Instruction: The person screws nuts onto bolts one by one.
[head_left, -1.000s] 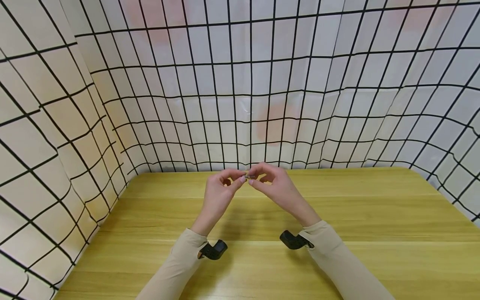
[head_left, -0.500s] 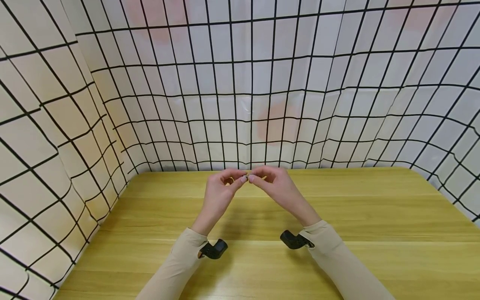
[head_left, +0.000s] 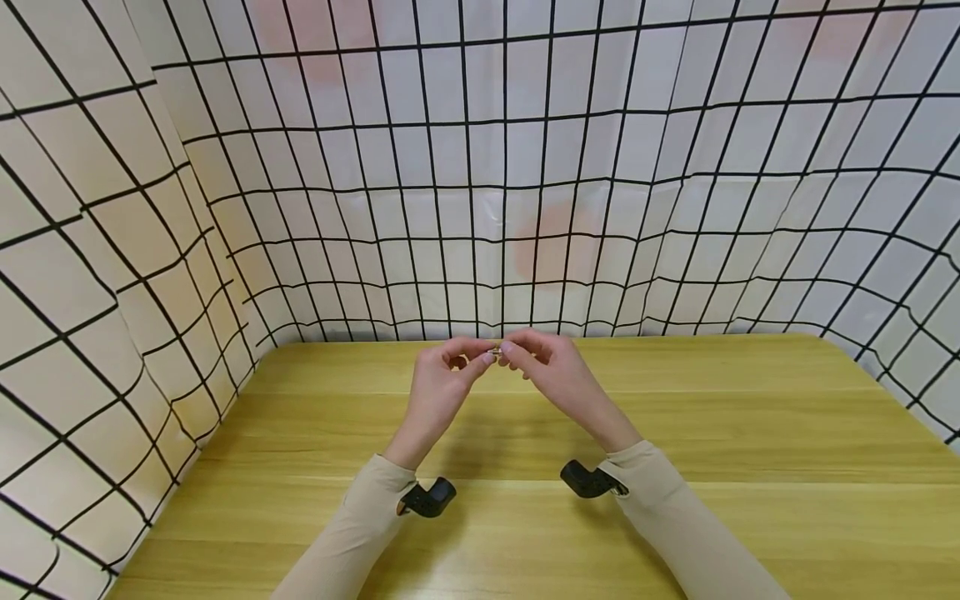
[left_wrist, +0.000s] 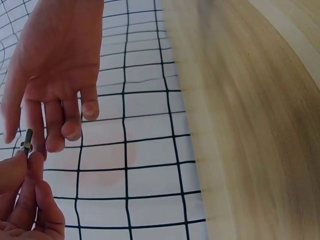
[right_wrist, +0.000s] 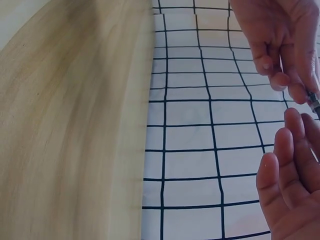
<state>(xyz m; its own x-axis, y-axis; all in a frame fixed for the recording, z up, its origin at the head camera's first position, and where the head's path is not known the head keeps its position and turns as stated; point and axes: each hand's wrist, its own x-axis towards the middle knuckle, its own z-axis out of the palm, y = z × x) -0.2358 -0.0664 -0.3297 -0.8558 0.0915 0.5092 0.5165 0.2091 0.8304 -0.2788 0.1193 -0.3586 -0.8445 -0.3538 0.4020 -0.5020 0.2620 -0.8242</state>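
Observation:
A small dark metal bolt (left_wrist: pixel 29 135) with a shiny nut (left_wrist: pixel 26 146) around it is held up above the far part of the table. My left hand (head_left: pixel 442 375) pinches one end of it between thumb and finger. Around the bolt's free end are the fingers of my right hand (head_left: pixel 555 371). In the left wrist view the right thumb stands a little apart from the bolt, and the right forefinger lies close beside the nut; whether it touches cannot be told. The right wrist view cuts off part of the bolt and the right thumb.
The light wooden table (head_left: pixel 712 433) spreads below both hands. White curtain-like walls with black grid lines (head_left: pixel 420 208) rise behind it and at its sides. A black device (head_left: pixel 429 498) sits on the left wrist, another (head_left: pixel 588 480) on the right.
My right thumb and fingers have come in to the bolt, and the thumb has slid forward along them. The left hand keeps its pinch and has hardly moved.

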